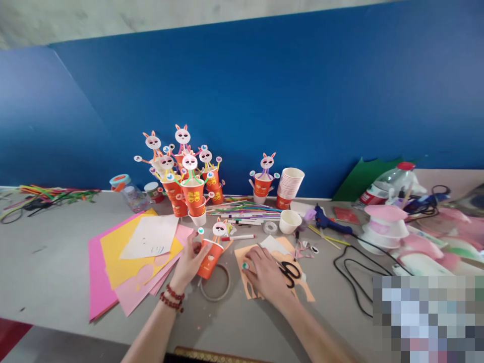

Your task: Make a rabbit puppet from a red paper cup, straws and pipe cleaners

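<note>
My left hand (191,263), with a beaded bracelet on its wrist, is closed round a red paper cup (210,260). The cup tilts and carries a white rabbit face (219,228) with orange ears. A pipe-cleaner arm on its left ends in a small paper disc (200,231). My right hand (264,272) lies low over cut orange paper (243,256). Between its thumb and fingertips shows another small white disc (245,265) with a teal mark. Black-handled scissors (290,275) lie beside that hand, and a tape roll (215,283) sits below the cup.
Finished rabbit cups (192,194) stand stacked at the back left, with another rabbit cup (262,185) near stacked paper cups (290,184). Coloured paper sheets (109,257) lie left. Markers and pipe cleaners (245,214) spread behind. A glue gun (333,222) trails its black cord (350,269) right.
</note>
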The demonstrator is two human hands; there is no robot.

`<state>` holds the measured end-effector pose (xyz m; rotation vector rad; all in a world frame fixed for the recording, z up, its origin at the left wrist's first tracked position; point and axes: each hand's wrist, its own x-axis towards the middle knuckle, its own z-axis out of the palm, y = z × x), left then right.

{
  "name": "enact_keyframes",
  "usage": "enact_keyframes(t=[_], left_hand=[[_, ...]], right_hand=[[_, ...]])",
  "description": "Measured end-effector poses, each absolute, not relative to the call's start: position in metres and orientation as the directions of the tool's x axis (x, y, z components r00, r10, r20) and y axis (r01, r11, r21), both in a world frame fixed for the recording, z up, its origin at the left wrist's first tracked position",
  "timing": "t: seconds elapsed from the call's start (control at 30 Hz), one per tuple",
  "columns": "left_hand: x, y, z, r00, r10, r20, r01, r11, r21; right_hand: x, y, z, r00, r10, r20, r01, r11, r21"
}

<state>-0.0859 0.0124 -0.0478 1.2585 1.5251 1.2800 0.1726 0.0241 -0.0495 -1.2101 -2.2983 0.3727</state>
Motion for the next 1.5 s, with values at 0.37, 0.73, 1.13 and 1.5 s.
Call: enact_keyframes(t=[0.37, 0.73, 1.13, 1.5], left_hand=[[-0.116, 0.018, -0.042, -0.196, 0.973, 0.118, 0.49, -0.007, 0.872], [-0.092, 0.002, -0.02, -0.165, 0.821, 0.546, 0.882, -0.125, 0.454], [-0.009, -0.01, -0.008, 0.231, 0.958, 0.167, 0.61, -0.277, 0.742], [-0.012, -0.016, -0.026, 0.287, 0.772, 0.567, 0.651, -0.591, 0.475]], right_hand=[[0.173, 0.023, -0.052, -0.43, 0.861, 0.273, 0.628, 0.502, -0.595], [0.175, 0.028, -0.055, -0.391, 0.904, 0.174, 0.395, 0.336, -0.855], [0.177, 0.025, -0.044, -0.365, 0.905, 0.22, 0.163, 0.295, -0.942], [0.175, 0.017, -0.036, -0.355, 0.824, 0.442, 0.059, 0.492, -0.869]])
